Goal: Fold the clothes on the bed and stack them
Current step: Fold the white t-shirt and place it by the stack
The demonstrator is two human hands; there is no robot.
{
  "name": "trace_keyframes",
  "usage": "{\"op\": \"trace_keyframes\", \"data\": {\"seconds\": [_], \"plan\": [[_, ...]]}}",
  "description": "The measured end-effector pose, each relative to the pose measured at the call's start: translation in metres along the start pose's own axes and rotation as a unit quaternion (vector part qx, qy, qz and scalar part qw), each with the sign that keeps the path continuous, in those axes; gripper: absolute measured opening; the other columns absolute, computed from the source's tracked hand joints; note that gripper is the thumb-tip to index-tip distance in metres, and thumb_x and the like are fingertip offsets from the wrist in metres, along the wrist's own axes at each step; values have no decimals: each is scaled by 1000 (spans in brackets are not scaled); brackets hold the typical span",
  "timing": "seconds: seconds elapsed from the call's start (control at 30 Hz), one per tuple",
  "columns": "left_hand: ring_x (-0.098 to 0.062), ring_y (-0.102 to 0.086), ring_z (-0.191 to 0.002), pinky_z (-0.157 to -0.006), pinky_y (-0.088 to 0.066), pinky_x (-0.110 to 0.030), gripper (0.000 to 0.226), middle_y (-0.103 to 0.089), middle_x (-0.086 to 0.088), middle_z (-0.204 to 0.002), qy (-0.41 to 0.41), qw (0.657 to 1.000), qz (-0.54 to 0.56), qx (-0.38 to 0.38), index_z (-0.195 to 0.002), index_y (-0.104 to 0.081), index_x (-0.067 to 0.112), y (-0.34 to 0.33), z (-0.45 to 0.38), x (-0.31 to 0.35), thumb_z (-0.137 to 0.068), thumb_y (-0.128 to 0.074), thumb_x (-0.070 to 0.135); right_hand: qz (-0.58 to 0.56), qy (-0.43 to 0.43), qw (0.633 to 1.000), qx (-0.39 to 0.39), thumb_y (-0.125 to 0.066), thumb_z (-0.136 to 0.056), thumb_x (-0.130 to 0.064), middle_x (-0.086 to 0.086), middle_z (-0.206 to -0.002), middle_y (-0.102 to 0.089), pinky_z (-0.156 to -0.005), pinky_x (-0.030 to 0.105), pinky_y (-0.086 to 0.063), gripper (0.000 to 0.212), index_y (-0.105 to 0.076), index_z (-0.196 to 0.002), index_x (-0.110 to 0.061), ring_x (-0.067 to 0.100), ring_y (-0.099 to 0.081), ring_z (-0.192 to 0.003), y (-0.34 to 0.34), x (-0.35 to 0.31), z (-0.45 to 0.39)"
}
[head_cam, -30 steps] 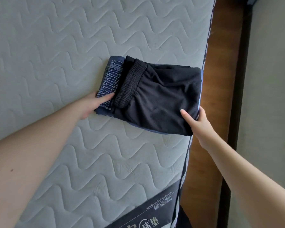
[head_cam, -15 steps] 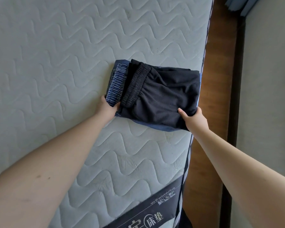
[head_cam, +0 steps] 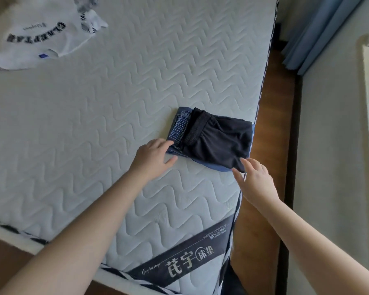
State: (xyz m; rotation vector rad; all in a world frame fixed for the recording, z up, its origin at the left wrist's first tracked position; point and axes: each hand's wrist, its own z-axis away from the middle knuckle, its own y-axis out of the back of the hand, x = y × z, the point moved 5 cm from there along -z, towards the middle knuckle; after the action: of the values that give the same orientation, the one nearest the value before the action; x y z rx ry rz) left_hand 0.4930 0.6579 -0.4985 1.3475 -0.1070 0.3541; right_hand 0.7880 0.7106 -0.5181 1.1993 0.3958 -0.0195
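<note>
Both spread: left hand [head_cam: 152,157] touches the folded stack [head_cam: 211,138], right hand [head_cam: 256,179] seemingly just off it.

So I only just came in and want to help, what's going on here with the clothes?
A person is folding and stacking clothes on the mattress. Folded black shorts lie on a folded blue garment near the edge. The left hand touches the stack's corner; the right hand is open beside it. A white shirt lies unfolded.

**Folded stack between the hands**

Black shorts [head_cam: 219,141] lie folded atop blue jeans [head_cam: 179,126] on the bed [head_cam: 115,103]. The left hand [head_cam: 152,159] touches the stack's near-left corner, fingers relaxed; the right hand [head_cam: 255,177] hovers spread by its near-right corner. A white shirt [head_cam: 36,37] lies far beyond the left hand.
</note>
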Motion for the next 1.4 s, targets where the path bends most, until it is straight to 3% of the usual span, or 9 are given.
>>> {"op": "trace_keyframes", "data": {"seconds": [0.07, 0.3, 0.5, 0.7, 0.97, 1.17, 1.4], "plan": [[-22, -43, -131, -104, -38, -46, 69, -49, -1, -139, -25, 999, -39, 28, -140, -47, 22, 33, 41, 14, -86, -29, 62, 25, 45, 999, 15, -40, -99, -51, 5, -151, -42, -108, 44, -37, 58, -41, -148, -19, 27, -38, -138, 21, -28, 30], [-23, -42, -136, -108, -33, -52, 66, -49, -2, -144, -3, 989, -116, 88, -139, -50, 28, 113, 170, 27, -88, -28, 63, 79, 110, 989, 67, -27, -99, -57, -1, -160, -29, -118, 40, -23, 62, -33, -152, -27, 22, -24, -148, 88, -98, 130], [-22, -37, -140, -113, -27, -49, 68, -44, -1, -149, 4, 986, -130, 106, -141, -48, 31, 150, 253, 27, -90, -22, 67, 92, 126, 981, 113, -2, -93, -68, 2, -155, -39, -116, 42, -28, 80, -43, -147, -25, 25, -34, -144, 121, -130, 197], [-24, -42, -137, -111, -19, -45, 63, -49, -3, -145, -11, 975, -156, 155, -138, -51, 28, 176, 308, 35, -92, -29, 64, 102, 146, 975, 131, -13, -96, -61, 4, -152, -43, -115, 44, -30, 70, -46, -145, -23, 27, -38, -142, 137, -140, 246], [-24, -36, -142, -114, -14, -46, 69, -43, -3, -151, 51, 967, -178, 174, -144, -44, 31, 192, 367, 52, -94, -14, 68, 117, 198, 959, 164, -25, -99, -52, 8, -144, -52, -110, 47, -38, 61, -56, -139, -17, 30, -48, -135, 150, -134, 290], [-22, -27, -146, -116, -12, -48, 63, -35, 0, -155, 74, 963, -185, 179, -147, -40, 31, 172, 421, 99, -95, -25, 64, 114, 271, 938, 183, -30, -100, -50, 9, -148, -48, -116, 46, -24, 58, -53, -140, -15, 30, -39, -141, 142, -127, 325], [-22, -26, -146, -116, -10, -48, 62, -37, -1, -154, 122, 956, -195, 182, -147, -41, 31, 181, 473, 109, -95, -27, 62, 74, 334, 924, 170, -30, -99, -47, 10, -145, -51, -114, 45, -24, 58, -57, -137, -12, 31, -42, -138, 140, -158, 353]]}}
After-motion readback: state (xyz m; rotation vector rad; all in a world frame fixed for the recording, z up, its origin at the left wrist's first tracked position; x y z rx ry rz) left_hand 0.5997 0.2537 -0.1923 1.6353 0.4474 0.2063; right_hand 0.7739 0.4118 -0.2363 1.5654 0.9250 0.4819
